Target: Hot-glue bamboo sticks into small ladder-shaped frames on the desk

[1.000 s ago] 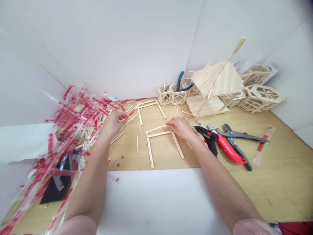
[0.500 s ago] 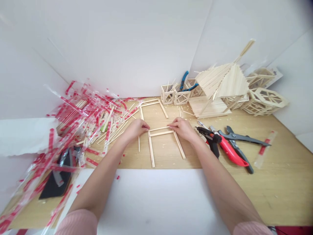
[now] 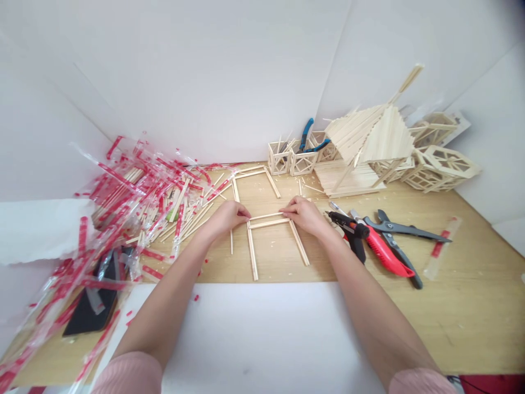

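Note:
Between my two hands a thin wooden stick (image 3: 266, 216) runs across the top of a three-sided stick frame (image 3: 268, 223). My left hand (image 3: 232, 215) pinches the stick's left end, at the frame's upper left corner. The other end is pinched by the fingertips of my right hand (image 3: 302, 213), near the upper right corner. Two legs of the frame point toward me on the wooden table. Behind it lies a second, similar stick frame (image 3: 250, 174), and a single loose stick (image 3: 232, 242) rests left of the near frame.
Loose sticks and red-and-clear wrappers (image 3: 135, 180) heap up at left, partly over a phone (image 3: 92, 309). At right lie a glue gun (image 3: 348, 227), a red-handled tool (image 3: 389, 254) and dark shears (image 3: 406, 232). A stick house (image 3: 369, 137) stands behind, beside small stick boxes (image 3: 303, 163) holding blue-handled pliers (image 3: 307, 134).
The camera view has shifted slightly, moving everything a little left in the picture. Both hands keep their pinch on the stick, with no other visible change.

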The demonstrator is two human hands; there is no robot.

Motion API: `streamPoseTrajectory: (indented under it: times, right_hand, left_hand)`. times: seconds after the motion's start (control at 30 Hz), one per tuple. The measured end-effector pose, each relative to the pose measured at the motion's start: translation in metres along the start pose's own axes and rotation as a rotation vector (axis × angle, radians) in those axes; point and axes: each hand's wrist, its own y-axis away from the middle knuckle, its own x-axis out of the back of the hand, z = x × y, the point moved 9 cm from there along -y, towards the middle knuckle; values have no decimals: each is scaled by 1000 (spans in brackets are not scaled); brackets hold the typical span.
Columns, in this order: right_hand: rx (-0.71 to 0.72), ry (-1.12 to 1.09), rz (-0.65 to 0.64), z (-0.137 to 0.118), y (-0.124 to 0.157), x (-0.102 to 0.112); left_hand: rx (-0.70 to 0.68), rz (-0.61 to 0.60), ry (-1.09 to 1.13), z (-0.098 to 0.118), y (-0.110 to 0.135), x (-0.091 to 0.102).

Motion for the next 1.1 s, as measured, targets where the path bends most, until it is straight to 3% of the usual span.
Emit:
streamPoseTrajectory:
  times: [0.3,1.1]
  right_hand:
    - [-77,-85,21,4,-1,4]
    - [-142,119,-7,0,1,15]
  left_hand:
    - [-20,9,1,-3,-1,0]
    - [10,21,-53,-4,1,1]
